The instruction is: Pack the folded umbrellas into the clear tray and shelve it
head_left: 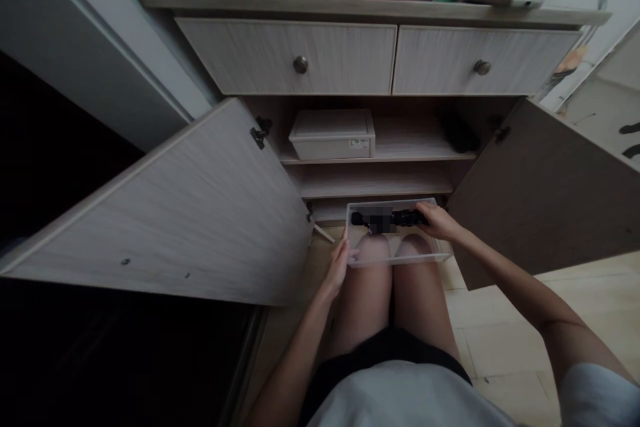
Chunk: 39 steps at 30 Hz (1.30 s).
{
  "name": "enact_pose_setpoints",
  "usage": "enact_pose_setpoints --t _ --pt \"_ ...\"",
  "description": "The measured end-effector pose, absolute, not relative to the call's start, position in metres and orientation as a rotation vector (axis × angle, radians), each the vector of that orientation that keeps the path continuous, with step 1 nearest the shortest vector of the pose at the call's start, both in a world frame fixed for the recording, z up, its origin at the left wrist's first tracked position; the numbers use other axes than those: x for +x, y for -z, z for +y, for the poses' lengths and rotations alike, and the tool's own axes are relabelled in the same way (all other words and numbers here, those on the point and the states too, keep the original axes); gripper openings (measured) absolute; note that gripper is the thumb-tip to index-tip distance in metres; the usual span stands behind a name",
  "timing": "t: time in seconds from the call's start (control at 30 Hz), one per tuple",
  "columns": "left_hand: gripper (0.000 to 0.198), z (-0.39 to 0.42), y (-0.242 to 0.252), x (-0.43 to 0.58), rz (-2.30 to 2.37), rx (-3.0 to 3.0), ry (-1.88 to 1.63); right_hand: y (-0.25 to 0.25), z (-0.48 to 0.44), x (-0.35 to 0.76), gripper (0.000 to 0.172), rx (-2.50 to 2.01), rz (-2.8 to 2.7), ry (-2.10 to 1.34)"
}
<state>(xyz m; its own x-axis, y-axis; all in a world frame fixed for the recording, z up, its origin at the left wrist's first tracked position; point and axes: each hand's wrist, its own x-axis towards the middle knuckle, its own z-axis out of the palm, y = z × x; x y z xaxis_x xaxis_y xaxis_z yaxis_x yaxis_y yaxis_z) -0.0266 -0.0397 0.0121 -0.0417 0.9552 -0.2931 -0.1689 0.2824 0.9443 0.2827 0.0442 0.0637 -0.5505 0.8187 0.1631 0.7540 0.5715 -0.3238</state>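
Clear plastic bin (400, 258) sits low in the center of the frame above the knees (390, 260), its long axis running left to right, with a black handheld device (405, 217) lying lengthwise inside. Left hand (337, 263) grips the bin's left end, fingers close together; right hand (440, 221) reaches across, fingers curled over the right end, arm angling from the lower right.

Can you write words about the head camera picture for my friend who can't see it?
The left hand and right hand hold a clear plastic box with a black thing inside, above the person's legs. In front is a cabinet with open doors, and a white box sits on a shelf.
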Motion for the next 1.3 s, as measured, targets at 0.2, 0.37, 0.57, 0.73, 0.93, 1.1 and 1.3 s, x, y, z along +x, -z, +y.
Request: enact_pose_setpoints --t 0.2,0.37,0.57,0.73,0.93,1.1,1.3 --pt "0.064 -0.041 -0.015 -0.025 1.27 0.846 -1.12 -0.068 0.043 0.271 0.022 -1.5 -2.655 0.129" --pt "0.061 -0.039 -0.021 -0.023 1.273 0.817 -1.134 -0.066 0.042 0.262 0.022 -1.553 -2.671 0.283" --pt "0.07 -0.037 -0.022 -0.022 1.282 0.828 -1.138 -0.083 0.057 0.271 0.049 -1.442 -2.687 0.084" --pt "0.069 -0.037 -0.019 -0.023 1.303 0.839 -1.121 -0.122 0.134 0.317 0.04 -1.905 -2.134 0.182" --pt "0.067 -0.036 -0.018 -0.023 1.315 0.837 -1.108 -0.132 0.229 0.366 0.04 -2.412 -1.719 0.149" --pt "0.074 -0.036 -0.013 -0.025 1.312 0.835 -1.1 -0.118 0.262 0.379 0.041 -2.497 -1.602 0.068" --pt "0.083 -0.034 -0.011 -0.027 1.345 0.832 -1.088 -0.105 0.272 0.378 0.042 -2.472 -1.526 0.137"
